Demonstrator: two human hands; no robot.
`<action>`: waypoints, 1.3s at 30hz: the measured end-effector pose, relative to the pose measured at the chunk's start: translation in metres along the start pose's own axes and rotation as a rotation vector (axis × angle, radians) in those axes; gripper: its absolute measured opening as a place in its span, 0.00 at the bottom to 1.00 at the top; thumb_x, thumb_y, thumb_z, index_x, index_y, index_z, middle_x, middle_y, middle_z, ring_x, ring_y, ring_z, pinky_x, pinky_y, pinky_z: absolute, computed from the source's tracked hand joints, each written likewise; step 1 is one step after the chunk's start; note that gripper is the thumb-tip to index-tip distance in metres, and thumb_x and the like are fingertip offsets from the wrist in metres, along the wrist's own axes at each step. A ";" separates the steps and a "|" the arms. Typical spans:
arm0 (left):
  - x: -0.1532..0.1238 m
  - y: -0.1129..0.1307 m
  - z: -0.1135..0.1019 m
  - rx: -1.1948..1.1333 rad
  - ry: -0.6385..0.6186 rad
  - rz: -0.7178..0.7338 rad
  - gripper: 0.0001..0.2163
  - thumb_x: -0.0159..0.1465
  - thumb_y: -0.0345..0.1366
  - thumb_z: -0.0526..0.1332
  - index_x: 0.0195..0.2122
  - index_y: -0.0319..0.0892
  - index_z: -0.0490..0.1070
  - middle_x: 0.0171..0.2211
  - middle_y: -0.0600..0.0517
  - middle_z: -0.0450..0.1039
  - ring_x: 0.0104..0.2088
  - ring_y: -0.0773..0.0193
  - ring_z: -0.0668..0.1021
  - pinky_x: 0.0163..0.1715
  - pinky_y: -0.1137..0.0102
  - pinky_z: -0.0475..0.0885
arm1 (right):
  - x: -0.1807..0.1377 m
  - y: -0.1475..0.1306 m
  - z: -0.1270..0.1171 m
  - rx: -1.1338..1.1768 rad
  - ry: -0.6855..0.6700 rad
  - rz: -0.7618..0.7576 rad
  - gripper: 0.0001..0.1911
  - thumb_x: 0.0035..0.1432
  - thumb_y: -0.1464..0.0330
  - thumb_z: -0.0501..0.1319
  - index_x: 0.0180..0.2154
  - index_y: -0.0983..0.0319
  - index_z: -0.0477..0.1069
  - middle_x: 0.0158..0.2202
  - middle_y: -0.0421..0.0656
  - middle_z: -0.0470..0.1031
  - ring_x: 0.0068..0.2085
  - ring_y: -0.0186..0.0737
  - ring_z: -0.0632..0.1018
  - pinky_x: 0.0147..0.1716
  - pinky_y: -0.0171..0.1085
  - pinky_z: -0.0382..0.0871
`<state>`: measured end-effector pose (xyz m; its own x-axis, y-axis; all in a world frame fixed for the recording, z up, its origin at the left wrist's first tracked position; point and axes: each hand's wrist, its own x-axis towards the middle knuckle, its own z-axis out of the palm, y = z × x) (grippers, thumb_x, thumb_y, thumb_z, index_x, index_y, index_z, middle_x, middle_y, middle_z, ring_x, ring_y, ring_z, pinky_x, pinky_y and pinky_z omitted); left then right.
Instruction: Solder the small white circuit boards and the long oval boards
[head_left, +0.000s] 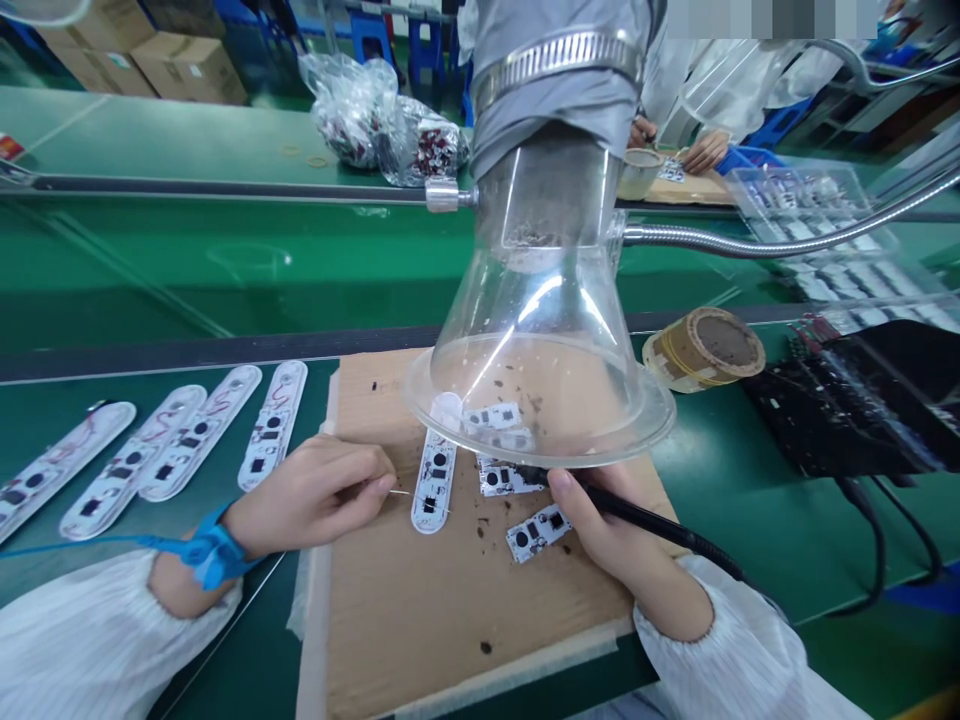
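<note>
Fume hood over white, oblong circuit boards

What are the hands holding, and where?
The right hand holds a black soldering iron by its handle; the left hand pinches thin silver wire near its tip.

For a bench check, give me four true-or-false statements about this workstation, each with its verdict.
The left hand pinches a thin wire. True.
The right hand grips tweezers. False: it holds a black corded soldering iron.
A blue strap circles the right wrist. False: it circles the left wrist.
A clear funnel-shaped hood hangs above the cardboard. True.
</note>
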<state>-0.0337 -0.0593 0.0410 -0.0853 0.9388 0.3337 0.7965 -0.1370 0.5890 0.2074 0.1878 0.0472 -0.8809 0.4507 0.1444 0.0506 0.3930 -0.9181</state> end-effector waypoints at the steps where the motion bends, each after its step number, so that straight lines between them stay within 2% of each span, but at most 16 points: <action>1: 0.000 0.000 0.000 0.001 -0.003 0.003 0.10 0.77 0.30 0.56 0.38 0.44 0.72 0.27 0.57 0.78 0.24 0.67 0.77 0.26 0.72 0.68 | 0.000 0.000 0.000 0.013 0.000 -0.005 0.15 0.77 0.52 0.61 0.46 0.55 0.78 0.29 0.41 0.79 0.31 0.43 0.81 0.31 0.38 0.78; 5: -0.001 0.000 -0.001 -0.006 0.014 0.020 0.10 0.77 0.29 0.56 0.37 0.44 0.70 0.26 0.57 0.77 0.24 0.67 0.77 0.26 0.72 0.68 | 0.002 -0.001 0.000 0.070 -0.007 -0.034 0.13 0.78 0.54 0.61 0.48 0.54 0.77 0.38 0.43 0.84 0.36 0.42 0.84 0.34 0.38 0.80; 13: -0.003 -0.001 0.000 0.009 0.015 0.007 0.13 0.77 0.29 0.56 0.32 0.45 0.66 0.23 0.58 0.70 0.21 0.68 0.72 0.24 0.72 0.64 | 0.002 0.000 0.000 0.054 0.020 -0.020 0.15 0.78 0.52 0.61 0.45 0.54 0.76 0.31 0.41 0.79 0.30 0.41 0.80 0.29 0.37 0.76; 21: -0.001 0.001 0.000 0.032 0.017 0.011 0.14 0.76 0.28 0.56 0.30 0.46 0.65 0.22 0.59 0.67 0.21 0.68 0.68 0.23 0.71 0.62 | 0.000 0.002 0.002 0.038 0.019 -0.011 0.17 0.78 0.50 0.60 0.43 0.54 0.77 0.33 0.42 0.81 0.32 0.42 0.82 0.31 0.38 0.78; 27: -0.001 0.001 -0.001 0.020 0.017 0.008 0.15 0.76 0.28 0.56 0.30 0.45 0.66 0.22 0.59 0.68 0.21 0.69 0.70 0.23 0.71 0.62 | -0.001 0.002 0.001 0.048 0.030 -0.007 0.17 0.77 0.51 0.61 0.44 0.55 0.77 0.35 0.43 0.83 0.36 0.44 0.83 0.35 0.40 0.80; 33: -0.002 0.000 0.000 0.039 0.013 0.005 0.15 0.76 0.29 0.56 0.30 0.45 0.64 0.22 0.59 0.67 0.20 0.69 0.69 0.23 0.72 0.62 | -0.001 0.000 0.000 0.056 0.023 -0.007 0.16 0.77 0.51 0.61 0.44 0.55 0.77 0.35 0.43 0.82 0.33 0.42 0.82 0.33 0.39 0.79; 39: -0.002 0.000 -0.001 0.034 0.013 0.008 0.15 0.77 0.29 0.56 0.30 0.45 0.64 0.22 0.59 0.66 0.21 0.69 0.68 0.23 0.72 0.61 | -0.001 0.001 0.001 0.055 0.039 0.018 0.17 0.76 0.49 0.61 0.45 0.55 0.78 0.36 0.44 0.83 0.36 0.46 0.84 0.34 0.41 0.81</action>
<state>-0.0339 -0.0618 0.0406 -0.0866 0.9337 0.3475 0.8169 -0.1331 0.5612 0.2081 0.1866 0.0456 -0.8608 0.4889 0.1413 0.0392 0.3405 -0.9394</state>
